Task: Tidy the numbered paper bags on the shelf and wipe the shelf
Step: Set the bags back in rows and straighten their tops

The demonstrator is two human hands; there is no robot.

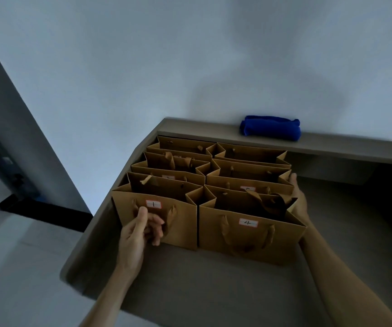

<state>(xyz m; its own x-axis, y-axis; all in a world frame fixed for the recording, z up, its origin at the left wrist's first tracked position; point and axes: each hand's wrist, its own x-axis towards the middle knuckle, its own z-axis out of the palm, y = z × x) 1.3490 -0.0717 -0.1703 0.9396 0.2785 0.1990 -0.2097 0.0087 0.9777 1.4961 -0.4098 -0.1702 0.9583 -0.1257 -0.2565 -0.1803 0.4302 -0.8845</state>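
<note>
Several brown paper bags stand in two rows on a grey shelf (213,291). Bag 1 (183,227) is front left and bag 4 (284,239) front right, with bag 5 (237,182) just behind bag 4. My left hand (138,234) is against the front of bag 1, thumb up, its fingers curled where the handle loop hangs. My right hand (300,197) lies flat against the right sides of bags 4 and 5, fingers straight. A folded blue cloth (270,128) sits on the ledge behind the bags.
The raised ledge (343,147) runs along the white wall at the back. Bare shelf surface extends to the right of the bags and in front of them. The shelf's left edge drops off to the floor, and a dark door frame (13,128) stands far left.
</note>
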